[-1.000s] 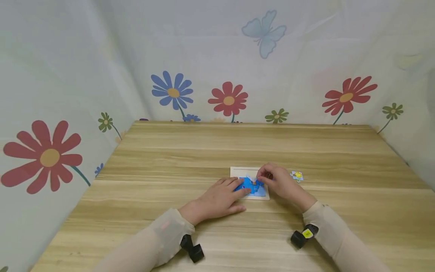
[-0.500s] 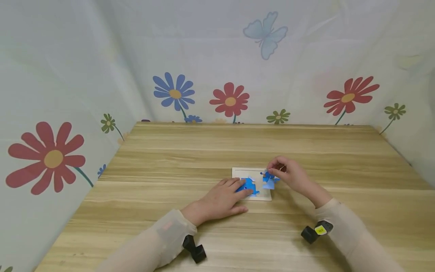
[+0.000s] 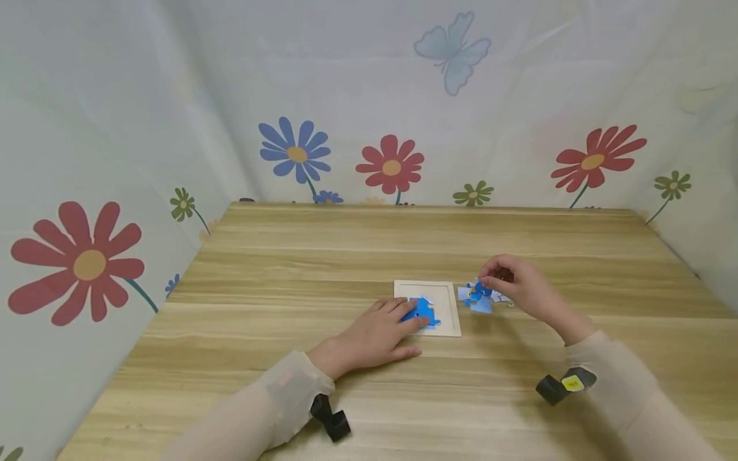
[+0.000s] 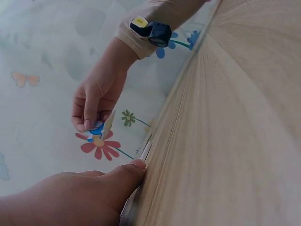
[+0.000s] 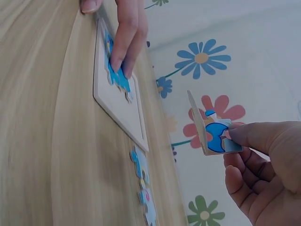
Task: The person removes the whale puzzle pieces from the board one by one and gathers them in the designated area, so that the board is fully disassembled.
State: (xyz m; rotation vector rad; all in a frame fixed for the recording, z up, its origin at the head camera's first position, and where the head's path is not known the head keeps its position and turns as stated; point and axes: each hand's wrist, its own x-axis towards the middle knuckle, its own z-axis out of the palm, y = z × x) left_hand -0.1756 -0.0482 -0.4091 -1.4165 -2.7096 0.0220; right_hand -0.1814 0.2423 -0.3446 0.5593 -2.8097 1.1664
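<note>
A pale wooden puzzle tray lies on the table with blue jigsaw pieces in its left part. My left hand rests on those pieces, fingers spread and mostly straight; they cover some of the blue. Right of the tray and raised above the table, my right hand pinches jigsaw pieces between thumb and fingers. In the right wrist view the held pieces stand at an angle to each other, printed blue and white. The right part of the tray shows bare wood.
More loose jigsaw pieces lie on the table beyond the tray's right side, partly behind the held ones in the head view. The wood-grain table ends at a white cloth backdrop printed with flowers and a butterfly.
My right hand has lifted jigsaw pieces off the tray's right part and carried them right, past its edge, baring the wood there. The left hand has stayed on the remaining blue pieces.
</note>
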